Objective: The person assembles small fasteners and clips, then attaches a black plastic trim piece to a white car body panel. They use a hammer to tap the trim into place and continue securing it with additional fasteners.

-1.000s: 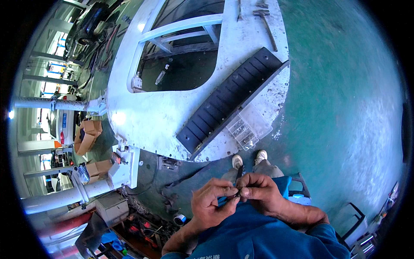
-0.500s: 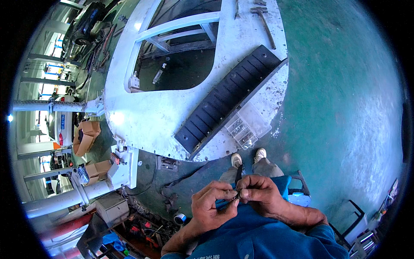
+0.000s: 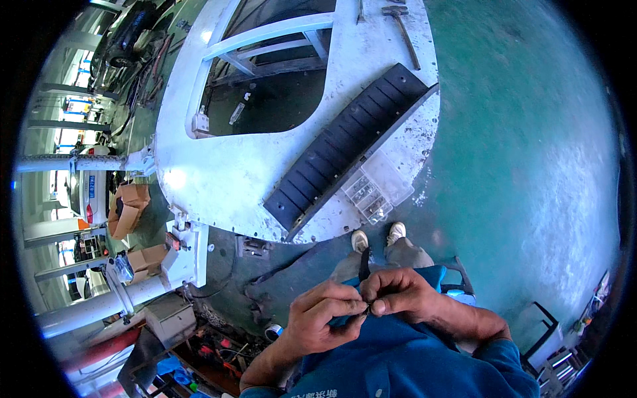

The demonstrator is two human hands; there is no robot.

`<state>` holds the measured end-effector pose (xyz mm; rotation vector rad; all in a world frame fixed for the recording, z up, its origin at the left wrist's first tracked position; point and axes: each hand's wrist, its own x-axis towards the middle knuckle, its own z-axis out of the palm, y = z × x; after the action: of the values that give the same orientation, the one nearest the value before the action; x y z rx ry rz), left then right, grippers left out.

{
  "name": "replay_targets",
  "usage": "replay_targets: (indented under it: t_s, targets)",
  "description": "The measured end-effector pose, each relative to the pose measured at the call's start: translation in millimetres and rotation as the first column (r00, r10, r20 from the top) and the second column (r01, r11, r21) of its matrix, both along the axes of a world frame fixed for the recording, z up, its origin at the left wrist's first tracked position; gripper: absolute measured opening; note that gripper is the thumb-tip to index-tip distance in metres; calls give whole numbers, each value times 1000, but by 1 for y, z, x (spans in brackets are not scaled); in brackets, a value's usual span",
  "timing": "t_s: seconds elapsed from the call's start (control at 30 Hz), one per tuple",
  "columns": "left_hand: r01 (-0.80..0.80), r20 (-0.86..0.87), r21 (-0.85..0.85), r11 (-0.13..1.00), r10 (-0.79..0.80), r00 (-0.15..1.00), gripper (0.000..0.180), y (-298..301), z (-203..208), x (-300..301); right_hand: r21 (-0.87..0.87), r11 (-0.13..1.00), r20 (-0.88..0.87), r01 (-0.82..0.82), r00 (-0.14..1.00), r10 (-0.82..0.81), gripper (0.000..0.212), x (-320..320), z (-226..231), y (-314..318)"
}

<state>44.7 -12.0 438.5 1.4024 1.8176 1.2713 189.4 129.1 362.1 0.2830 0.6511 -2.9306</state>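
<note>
Close in front of my body, my left hand (image 3: 324, 316) and my right hand (image 3: 403, 293) meet fingertip to fingertip, both pinched closed. A narrow black piece (image 3: 364, 264) sticks up between them, its lower end lost among the fingers. What sits right at the fingertips is small, dark and mostly covered. Beyond my feet, a long black ribbed panel (image 3: 345, 146) lies slantwise on a white platform (image 3: 232, 179). Against its near side rests a clear plastic compartment box (image 3: 375, 189), lid open, holding small parts.
A hammer (image 3: 405, 36) lies at the platform's far right. The platform has large cut-out openings. At left stand a white post base (image 3: 186, 255), cardboard boxes (image 3: 129, 211) and a cluttered tool bin (image 3: 215, 355). A dark-framed stool or stand (image 3: 458, 272) is beside my right arm.
The view has shifted slightly, so the platform and panel sit a little farther left and up. Both hands stay together, with the fingers moved slightly around the small piece.
</note>
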Motion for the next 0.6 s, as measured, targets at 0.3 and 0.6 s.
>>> replay_targets:
  t_s: [0.3, 0.6]
  targets:
    - [20, 11, 16, 1000, -20, 1000, 29, 1, 3, 1, 34, 999, -77, 19, 997, -16, 17, 2, -2, -7]
    - [30, -39, 26, 999, -29, 999, 23, 5, -1, 4, 13, 998, -60, 59, 996, -58, 18, 7, -2, -14]
